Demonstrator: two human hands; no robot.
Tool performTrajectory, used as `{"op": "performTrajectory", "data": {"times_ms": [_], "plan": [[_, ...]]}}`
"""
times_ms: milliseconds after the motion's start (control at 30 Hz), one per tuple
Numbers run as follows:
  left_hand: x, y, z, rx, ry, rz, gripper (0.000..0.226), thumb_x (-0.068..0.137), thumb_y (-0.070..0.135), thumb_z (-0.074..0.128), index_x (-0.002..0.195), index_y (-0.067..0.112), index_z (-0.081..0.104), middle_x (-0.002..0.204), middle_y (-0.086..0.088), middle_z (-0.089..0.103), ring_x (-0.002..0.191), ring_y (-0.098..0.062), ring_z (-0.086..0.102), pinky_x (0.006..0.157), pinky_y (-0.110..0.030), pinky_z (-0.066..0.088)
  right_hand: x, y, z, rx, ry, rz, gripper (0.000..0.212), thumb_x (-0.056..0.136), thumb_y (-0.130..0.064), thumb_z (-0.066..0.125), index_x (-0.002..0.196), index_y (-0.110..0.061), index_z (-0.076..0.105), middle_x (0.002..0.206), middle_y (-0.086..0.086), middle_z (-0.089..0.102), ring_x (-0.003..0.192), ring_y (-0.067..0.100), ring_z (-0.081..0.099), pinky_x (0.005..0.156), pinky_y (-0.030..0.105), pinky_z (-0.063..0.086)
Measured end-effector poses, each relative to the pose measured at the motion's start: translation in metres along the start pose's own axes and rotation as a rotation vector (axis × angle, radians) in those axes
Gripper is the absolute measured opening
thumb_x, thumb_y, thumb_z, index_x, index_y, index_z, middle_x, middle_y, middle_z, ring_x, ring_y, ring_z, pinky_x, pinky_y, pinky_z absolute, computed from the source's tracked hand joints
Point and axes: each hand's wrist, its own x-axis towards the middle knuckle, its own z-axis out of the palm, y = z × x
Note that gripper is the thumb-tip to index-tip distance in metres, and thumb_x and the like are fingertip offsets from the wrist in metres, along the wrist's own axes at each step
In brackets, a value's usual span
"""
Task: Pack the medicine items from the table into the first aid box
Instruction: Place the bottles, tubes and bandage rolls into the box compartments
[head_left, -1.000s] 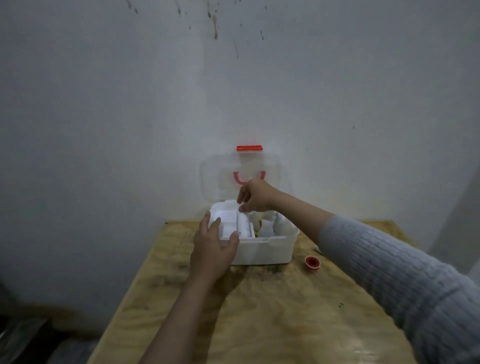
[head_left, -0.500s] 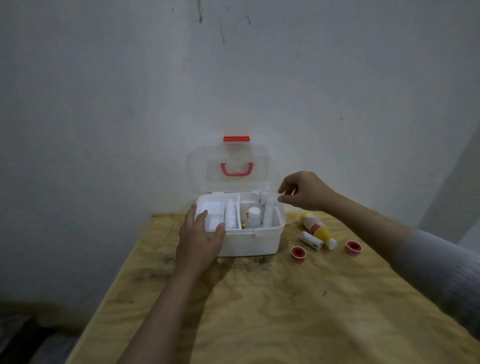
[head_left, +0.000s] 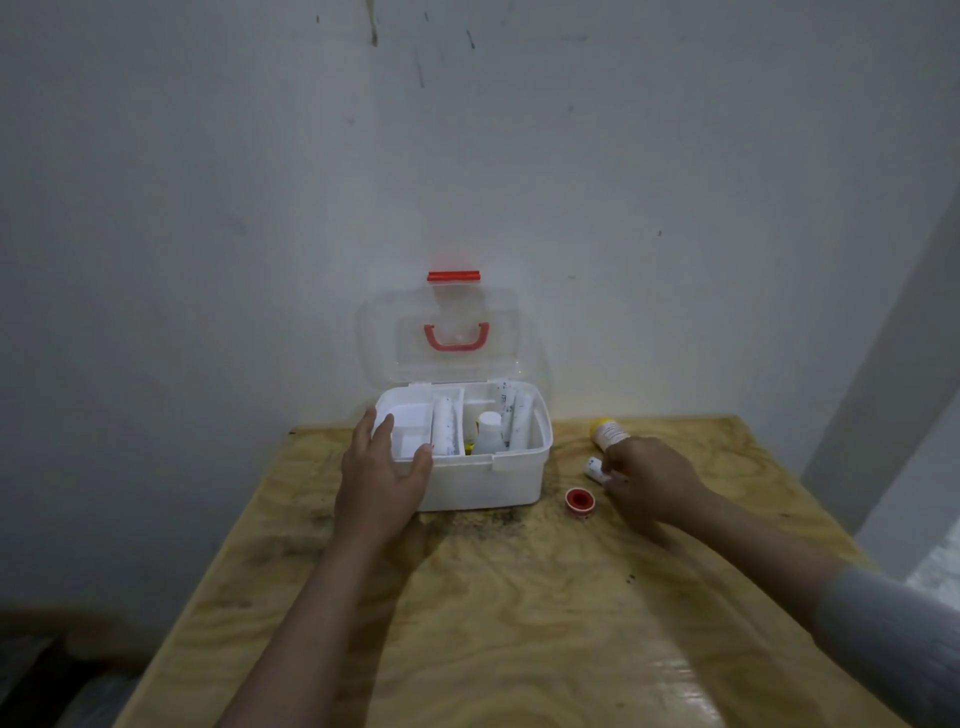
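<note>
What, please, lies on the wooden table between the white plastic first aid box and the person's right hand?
In the head view, a small red-rimmed tape roll lies flat on the bare plywood table between the white first aid box and the right hand; nothing else.

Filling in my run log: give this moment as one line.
left hand on box | right hand reaching small tube | bottle, tape roll unpacked

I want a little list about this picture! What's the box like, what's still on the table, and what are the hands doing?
box: white first aid box, lid open
still out: yellow bottle, small white tube, red tape roll
left hand: steadying the box's front left corner
right hand: closing on the small white tube
</note>
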Motion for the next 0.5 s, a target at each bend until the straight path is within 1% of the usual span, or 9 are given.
{"op": "performTrajectory", "data": {"times_ms": [67,167,267,367,400,467,500], "plan": [[0.0,0.001,0.0,-0.001,0.003,-0.003,0.065,0.088,0.047,0.052,0.143,0.016,0.037,0.158,0.0,0.022,0.141,-0.026,0.027,0.104,-0.046,0.039,0.001,0.001,0.0,0.039,0.027,0.009,0.028,0.084,-0.047,0.059,0.083,-0.021,0.068,0.079,-0.003,0.061,0.082,0.022,0.061,0.058,0.027,0.035],[0.0,0.002,0.0,-0.001,0.006,-0.007,0.065,0.088,0.047,0.053,0.144,0.017,0.037,0.158,0.0,0.023,0.141,-0.026,0.027,0.103,-0.046,0.04,0.002,-0.001,-0.012,0.165,0.103,0.004,0.027,0.08,-0.043,0.066,0.081,-0.016,0.071,0.083,-0.002,0.07,0.078,0.018,0.062,0.06,0.029,0.043],[0.0,0.002,0.0,-0.011,0.005,-0.005,0.065,0.088,0.046,0.053,0.143,0.017,0.037,0.158,0.0,0.022,0.142,-0.026,0.026,0.103,-0.046,0.039,0.004,-0.011,-0.036,0.257,0.187,-0.031,0.027,0.077,-0.041,0.067,0.079,-0.015,0.072,0.08,-0.003,0.071,0.064,0.008,0.058,0.056,0.026,0.042],[0.0,0.001,0.0,-0.016,0.008,-0.003,0.066,0.088,0.046,0.053,0.144,0.018,0.034,0.158,0.0,0.022,0.142,-0.025,0.026,0.103,-0.045,0.04,0.007,-0.028,-0.061,0.372,0.206,-0.088,0.022,0.075,-0.041,0.07,0.079,-0.019,0.071,0.078,-0.009,0.069,0.07,0.003,0.059,0.058,0.022,0.043],[0.0,0.001,0.001,-0.021,0.01,-0.001,0.067,0.088,0.046,0.053,0.145,0.019,0.032,0.158,0.0,0.022,0.142,-0.025,0.026,0.103,-0.045,0.04,0.009,-0.037,-0.069,0.411,0.213,-0.113,0.02,0.074,-0.04,0.071,0.079,-0.02,0.07,0.077,-0.012,0.068,0.072,0.001,0.059,0.059,0.02,0.043],[-0.001,0.0,0.001,-0.044,0.014,0.003,0.07,0.088,0.046,0.054,0.147,0.021,0.026,0.157,0.0,0.023,0.141,-0.025,0.027,0.103,-0.045,0.039,0.013,-0.058,-0.078,0.462,0.222,-0.182,0.022,0.072,-0.043,0.07,0.08,-0.022,0.07,0.077,-0.014,0.068,0.074,-0.001,0.06,0.059,0.01,0.041],[-0.001,0.001,0.0,-0.064,0.017,0.004,0.072,0.087,0.045,0.055,0.148,0.023,0.022,0.157,-0.001,0.024,0.14,-0.025,0.029,0.103,-0.045,0.039,0.016,-0.07,-0.081,0.472,0.22,-0.222,0.022,0.072,-0.043,0.069,0.081,-0.022,0.071,0.079,-0.013,0.07,0.075,-0.001,0.061,0.06,0.009,0.041]]}}
